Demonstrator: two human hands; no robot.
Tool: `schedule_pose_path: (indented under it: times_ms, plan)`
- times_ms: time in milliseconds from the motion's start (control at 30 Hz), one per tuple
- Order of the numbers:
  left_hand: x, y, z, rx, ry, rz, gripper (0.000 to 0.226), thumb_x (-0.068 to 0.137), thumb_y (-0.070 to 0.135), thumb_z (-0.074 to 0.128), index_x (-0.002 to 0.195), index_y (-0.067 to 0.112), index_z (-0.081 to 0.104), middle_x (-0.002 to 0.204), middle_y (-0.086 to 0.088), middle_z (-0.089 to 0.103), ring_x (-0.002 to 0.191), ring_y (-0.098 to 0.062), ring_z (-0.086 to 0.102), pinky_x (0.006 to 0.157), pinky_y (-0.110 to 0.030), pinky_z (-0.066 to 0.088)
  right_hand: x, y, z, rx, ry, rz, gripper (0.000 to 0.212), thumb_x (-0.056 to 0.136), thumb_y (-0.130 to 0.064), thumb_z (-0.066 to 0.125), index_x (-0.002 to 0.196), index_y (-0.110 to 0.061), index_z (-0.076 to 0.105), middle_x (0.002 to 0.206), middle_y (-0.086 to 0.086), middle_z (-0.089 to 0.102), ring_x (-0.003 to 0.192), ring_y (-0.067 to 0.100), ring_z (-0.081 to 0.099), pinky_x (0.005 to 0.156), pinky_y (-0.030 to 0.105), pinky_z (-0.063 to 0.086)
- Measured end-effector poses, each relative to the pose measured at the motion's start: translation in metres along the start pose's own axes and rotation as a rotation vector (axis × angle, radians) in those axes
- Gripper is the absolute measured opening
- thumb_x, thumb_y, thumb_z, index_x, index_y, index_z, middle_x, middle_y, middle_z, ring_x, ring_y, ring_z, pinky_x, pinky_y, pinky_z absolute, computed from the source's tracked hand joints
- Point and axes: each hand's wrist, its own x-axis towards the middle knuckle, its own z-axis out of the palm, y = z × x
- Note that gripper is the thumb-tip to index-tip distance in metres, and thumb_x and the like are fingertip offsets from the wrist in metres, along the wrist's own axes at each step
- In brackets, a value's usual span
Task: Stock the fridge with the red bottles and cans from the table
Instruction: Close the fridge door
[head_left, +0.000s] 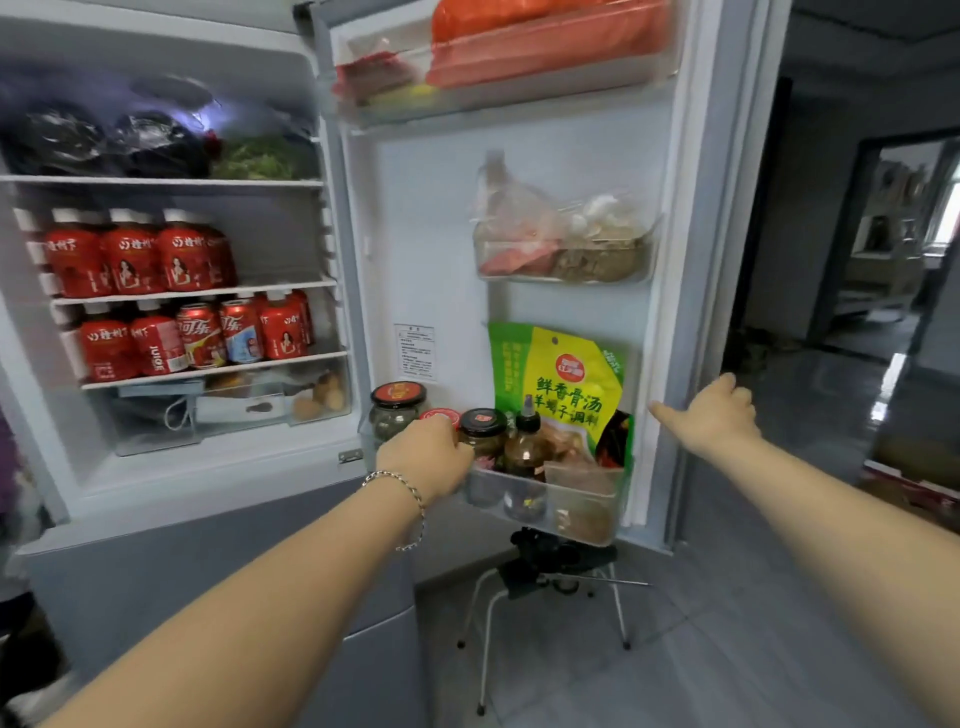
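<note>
The red plastic bottles with white caps (130, 254) stand upright in a tight row on the middle glass shelf (208, 292) of the open fridge, crowded toward its left end. On the shelf below, more of them flank two red drink cans (202, 338) along the front edge. The table is out of view, and neither hand carries a drink, so stocking looks finished or close to it.

Full bottles should feel fairly heavy and stiff, and their glossy labels may be slick once chilled. The body below the cap is the safest place to take hold. The cans are probably thin-walled and easy to dent, so a light wrap round the middle suits them.

The left hand (426, 457), with a silver chain bracelet (400, 480) at the wrist, sits at the near left corner of the clear lower door bin (582, 512), fingers curled toward a red-lidded jar (440, 415). I cannot tell whether it grips the jar or the bin's rim. Dark-lidded glass jars (483, 423) and a green and yellow seasoning packet (561, 384) stand beside it.

The right hand (711, 415) grips the outer edge of the white fridge door (431, 234), thumb lying along the inner face.
</note>
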Motion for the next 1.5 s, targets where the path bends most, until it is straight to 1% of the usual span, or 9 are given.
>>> schedule_pose_path:
  times_ms: [100, 200, 533, 933, 1033, 1233, 1300, 1400, 1500]
  plan:
    - [0.013, 0.026, 0.019, -0.044, 0.011, -0.058, 0.018, 0.087, 0.024, 0.047, 0.073, 0.015, 0.052, 0.084, -0.006, 0.058, 0.082, -0.026, 0.059, 0.069, -0.026, 0.041, 0.045, 0.011, -0.006, 0.146, -0.041, -0.020, 0.122, 0.075, -0.057, 0.068, 0.147, -0.001, -0.013, 0.157, 0.019, 0.000, 0.145, 0.034, 0.009, 0.116, 0.048, 0.019]
    - [0.018, 0.041, 0.032, -0.065, 0.053, -0.130, 0.025, 0.088, 0.024, 0.046, 0.064, 0.016, 0.049, 0.072, -0.002, 0.058, 0.072, -0.023, 0.057, 0.066, -0.025, 0.042, 0.074, 0.016, -0.004, 0.212, -0.138, -0.141, 0.127, 0.071, -0.059, 0.070, 0.148, -0.006, -0.016, 0.158, 0.013, 0.002, 0.145, 0.031, 0.012, 0.115, 0.049, 0.021]
    - [0.001, 0.041, 0.035, -0.026, 0.214, -0.300, 0.029, 0.086, 0.023, 0.048, 0.058, 0.013, 0.049, 0.058, -0.001, 0.049, 0.058, -0.020, 0.048, 0.054, -0.024, 0.033, 0.054, 0.023, 0.001, 0.273, -0.044, -0.280, 0.102, 0.065, -0.061, 0.073, 0.135, -0.004, 0.026, 0.138, 0.016, 0.039, 0.119, 0.038, 0.047, 0.088, 0.048, 0.050]
    - [-0.091, -0.026, -0.006, -0.012, 0.315, -0.376, 0.023, 0.089, 0.026, 0.049, 0.079, 0.010, 0.061, 0.077, -0.008, 0.060, 0.073, -0.028, 0.052, 0.064, -0.027, 0.037, -0.135, 0.013, 0.018, 0.329, -0.015, -0.773, 0.101, 0.087, -0.055, 0.052, 0.147, 0.001, -0.007, 0.150, 0.013, 0.007, 0.138, 0.027, 0.009, 0.117, 0.043, 0.018]
    - [-0.130, -0.064, -0.030, 0.003, 0.314, -0.393, 0.023, 0.090, 0.026, 0.048, 0.077, 0.011, 0.060, 0.077, -0.007, 0.062, 0.075, -0.028, 0.056, 0.064, -0.027, 0.037, -0.184, -0.011, 0.037, 0.401, 0.121, -0.968, 0.079, 0.085, -0.044, 0.045, 0.143, -0.005, 0.007, 0.143, 0.010, 0.013, 0.131, 0.029, 0.017, 0.109, 0.050, 0.031]
    - [-0.202, -0.145, -0.079, 0.093, 0.377, -0.472, 0.024, 0.088, 0.026, 0.045, 0.070, 0.013, 0.051, 0.076, -0.005, 0.057, 0.074, -0.027, 0.054, 0.063, -0.026, 0.036, -0.249, -0.090, 0.062, 0.330, 0.237, -1.301, 0.084, 0.077, -0.034, 0.063, 0.144, -0.019, 0.015, 0.147, 0.021, 0.008, 0.136, 0.039, 0.013, 0.109, 0.048, 0.018]
    - [-0.221, -0.170, -0.097, 0.110, 0.399, -0.494, 0.023, 0.088, 0.025, 0.045, 0.069, 0.013, 0.050, 0.077, -0.005, 0.056, 0.074, -0.026, 0.052, 0.063, -0.026, 0.038, -0.274, -0.120, 0.074, 0.253, 0.262, -1.471, 0.066, 0.082, -0.036, 0.056, 0.141, -0.028, 0.029, 0.148, 0.023, 0.010, 0.138, 0.040, 0.012, 0.116, 0.047, 0.011]
    - [-0.241, -0.208, -0.116, 0.122, 0.408, -0.532, 0.027, 0.088, 0.026, 0.045, 0.063, 0.015, 0.044, 0.072, -0.003, 0.055, 0.072, -0.026, 0.054, 0.063, -0.026, 0.040, -0.307, -0.164, 0.100, 0.167, 0.295, -1.608, 0.025, 0.084, -0.034, 0.053, 0.098, -0.020, 0.067, 0.148, 0.027, 0.014, 0.138, 0.042, 0.016, 0.115, 0.048, 0.008]
    - [-0.251, -0.250, -0.134, 0.118, 0.381, -0.587, 0.026, 0.088, 0.027, 0.045, 0.064, 0.017, 0.045, 0.069, 0.000, 0.055, 0.069, -0.024, 0.055, 0.061, -0.025, 0.040, -0.336, -0.215, 0.129, 0.062, 0.308, -1.630, 0.021, 0.068, -0.032, 0.076, 0.080, -0.016, 0.067, 0.146, 0.031, 0.017, 0.136, 0.044, 0.019, 0.112, 0.050, 0.016]
